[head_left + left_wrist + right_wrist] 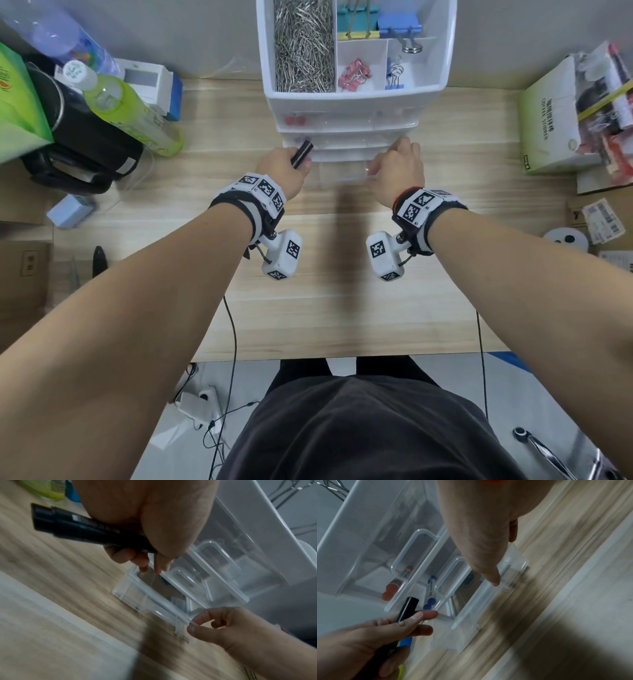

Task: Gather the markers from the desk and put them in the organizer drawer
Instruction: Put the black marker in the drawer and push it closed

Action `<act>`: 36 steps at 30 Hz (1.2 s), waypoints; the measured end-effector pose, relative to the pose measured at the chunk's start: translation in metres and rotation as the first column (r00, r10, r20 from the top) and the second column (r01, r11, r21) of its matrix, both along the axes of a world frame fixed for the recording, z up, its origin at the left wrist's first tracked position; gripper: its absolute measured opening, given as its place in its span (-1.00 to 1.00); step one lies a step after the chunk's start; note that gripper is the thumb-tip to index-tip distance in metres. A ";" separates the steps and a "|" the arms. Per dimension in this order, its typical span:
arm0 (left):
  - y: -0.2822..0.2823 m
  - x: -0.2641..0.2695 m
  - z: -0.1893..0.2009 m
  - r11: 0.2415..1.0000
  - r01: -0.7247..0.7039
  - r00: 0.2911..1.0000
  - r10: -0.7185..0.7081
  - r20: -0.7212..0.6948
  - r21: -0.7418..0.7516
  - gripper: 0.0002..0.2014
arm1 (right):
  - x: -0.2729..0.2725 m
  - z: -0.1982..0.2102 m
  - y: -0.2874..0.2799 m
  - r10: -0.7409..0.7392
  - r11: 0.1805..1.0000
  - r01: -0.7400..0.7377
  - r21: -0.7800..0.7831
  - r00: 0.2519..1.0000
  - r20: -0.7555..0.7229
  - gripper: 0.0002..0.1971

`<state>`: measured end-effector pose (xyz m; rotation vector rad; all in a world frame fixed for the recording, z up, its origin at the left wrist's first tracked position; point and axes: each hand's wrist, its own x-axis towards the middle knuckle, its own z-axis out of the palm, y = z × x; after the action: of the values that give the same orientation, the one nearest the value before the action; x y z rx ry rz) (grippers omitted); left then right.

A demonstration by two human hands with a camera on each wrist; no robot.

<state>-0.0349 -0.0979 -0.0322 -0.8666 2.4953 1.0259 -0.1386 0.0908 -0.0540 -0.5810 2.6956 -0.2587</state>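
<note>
a: where's the marker?

b: the black marker (302, 154) is in the left hand (281, 169), fingers curled round its barrel, one end poking up toward the organizer (352, 99). the left wrist view shows the marker (82, 524) slanting across under the palm, held off the desk (308, 281).

a: and the drawer?

b: the bottom clear drawer (342, 173) is pulled partway out over the desk. the right hand (397, 169) pinches its front right corner, thumb and forefinger on the rim; the left wrist camera shows that pinch at the drawer (154, 601) edge by the right hand (231, 628).

a: is the left hand touching it too?

b: its lower fingertips sit at the drawer's left front corner, touching or just above; i can't tell which.

a: anything already stored?

b: the right wrist view shows blue-capped markers (429, 600) in the drawer above and red-capped ones (390, 589) in the one above that, both drawers pushed in.

a: around it?

b: paper clips (303, 44) and binder clips (354, 73) fill the top tray. a green bottle (126, 109) stands to the left, a pale green box (548, 120) to the right, both well apart from the hands.
</note>
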 end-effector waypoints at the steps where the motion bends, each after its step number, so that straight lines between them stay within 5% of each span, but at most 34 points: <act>1: 0.002 0.000 0.001 0.999 0.038 0.998 -0.038 0.048 -0.010 -0.75 | -0.001 0.002 0.001 0.016 1.000 -0.016 0.016 1.000 0.011 -0.84; 4: 0.009 0.001 0.001 0.995 0.063 0.973 -0.079 0.219 0.077 -0.68 | -0.002 0.011 0.002 0.057 0.990 -0.066 0.121 0.996 0.073 -0.77; 9: 0.024 0.003 0.010 0.991 0.103 0.904 -0.127 0.408 0.080 -0.60 | 0.002 0.020 0.007 0.147 0.943 -0.201 0.265 0.967 0.209 -0.37; 14: 0.028 0.001 0.017 0.978 -0.035 0.921 -0.048 0.386 0.206 -0.70 | 0.004 0.030 0.005 0.096 0.971 -0.154 0.185 0.953 0.288 -0.34; 16: 0.032 -0.002 0.011 0.877 -0.266 0.940 0.145 0.308 0.399 -0.82 | 0.006 0.034 -0.003 0.100 0.994 -0.110 0.006 0.921 0.378 -0.35; 18: 0.036 -0.006 0.010 0.676 -0.473 0.881 0.378 0.285 0.565 -0.88 | 0.012 0.039 -0.014 0.131 0.989 -0.073 -0.131 0.847 0.515 -0.45; 20: 0.036 -0.007 0.010 0.555 -0.536 0.835 0.457 0.305 0.637 -0.86 | 0.020 0.040 -0.024 0.137 0.984 -0.030 -0.173 0.749 0.649 -0.50; 25: 0.027 0.006 0.006 0.599 -0.481 0.877 0.329 0.350 0.640 -0.70 | 0.027 0.031 -0.038 0.059 0.973 0.134 -0.186 0.639 0.767 -0.67; 28: 0.022 0.015 0.005 0.595 -0.481 0.875 0.368 0.314 0.644 -0.71 | 0.027 0.025 -0.048 -0.028 0.953 0.255 -0.162 0.607 0.794 -0.77; 33: 0.001 0.022 -0.003 0.781 -0.496 0.868 0.454 0.200 0.378 -0.77 | 0.022 0.008 -0.064 -0.085 0.950 0.283 -0.134 0.645 0.759 -0.72; 36: -0.008 0.031 -0.009 0.797 -0.518 0.853 0.455 0.255 0.310 -0.75 | 0.025 -0.001 -0.072 -0.062 0.951 0.270 -0.153 0.649 0.758 -0.77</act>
<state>-0.0044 -0.1063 -0.0413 -1.4418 1.8738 1.4530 -0.1135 0.0186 -0.0549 -0.1987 1.8959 -0.7316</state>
